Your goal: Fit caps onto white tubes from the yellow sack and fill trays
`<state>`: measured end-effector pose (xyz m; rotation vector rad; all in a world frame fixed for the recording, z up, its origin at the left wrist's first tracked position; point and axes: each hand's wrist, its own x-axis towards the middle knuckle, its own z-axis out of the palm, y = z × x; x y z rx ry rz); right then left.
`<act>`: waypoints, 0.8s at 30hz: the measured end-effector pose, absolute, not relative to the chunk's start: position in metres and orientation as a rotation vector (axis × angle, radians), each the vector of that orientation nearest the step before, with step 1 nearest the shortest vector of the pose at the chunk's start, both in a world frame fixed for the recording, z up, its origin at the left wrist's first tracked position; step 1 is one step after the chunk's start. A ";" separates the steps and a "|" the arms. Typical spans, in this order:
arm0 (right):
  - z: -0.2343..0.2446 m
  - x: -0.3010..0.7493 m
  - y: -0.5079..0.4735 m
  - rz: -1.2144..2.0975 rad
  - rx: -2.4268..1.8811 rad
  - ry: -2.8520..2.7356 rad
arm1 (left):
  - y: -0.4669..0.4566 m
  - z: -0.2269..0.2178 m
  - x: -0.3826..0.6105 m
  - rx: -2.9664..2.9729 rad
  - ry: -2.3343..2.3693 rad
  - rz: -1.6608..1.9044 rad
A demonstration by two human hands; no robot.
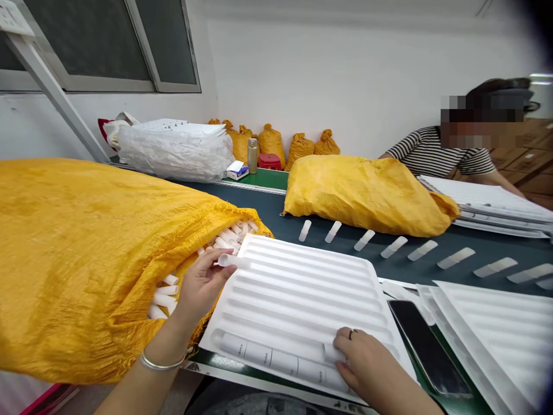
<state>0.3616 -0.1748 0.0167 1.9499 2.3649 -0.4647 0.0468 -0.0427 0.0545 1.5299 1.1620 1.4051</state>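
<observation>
My left hand [202, 285] pinches a white tube [231, 260] at the left edge of a white grooved tray [302, 282], beside the open mouth of a big yellow sack [78, 259] full of white tubes. My right hand [367, 363] rests on the tray's nearest groove, fingers curled on the end of a row of white tubes [276, 360] lying end to end there. A ring shows on one finger, a bracelet on my left wrist.
A dark phone [425, 346] lies right of the tray. More grooved trays [496, 328] are stacked at right. Single tubes [365, 239] ride a dark conveyor belt [276, 216]. A second yellow sack [367, 193] lies beyond; a person in a striped shirt [436, 153] sits behind it.
</observation>
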 end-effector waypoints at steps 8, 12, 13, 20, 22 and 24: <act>0.054 0.343 -0.127 -1.633 2.320 2.964 | -0.083 0.055 0.119 0.598 0.767 1.210; 0.062 0.334 -0.114 -1.997 2.200 3.128 | -0.093 0.051 0.123 0.694 0.800 1.175; 0.064 0.335 -0.113 -1.896 2.139 3.236 | -0.093 0.050 0.120 0.731 0.827 1.180; 0.083 0.350 -0.111 -0.932 1.588 3.551 | -0.094 0.055 0.099 1.695 1.062 0.991; 0.084 0.350 -0.108 -0.922 1.623 3.527 | -0.096 0.061 0.097 1.995 1.050 0.931; 0.083 0.349 -0.105 -0.929 1.689 3.487 | -0.098 0.065 0.097 2.154 1.029 0.939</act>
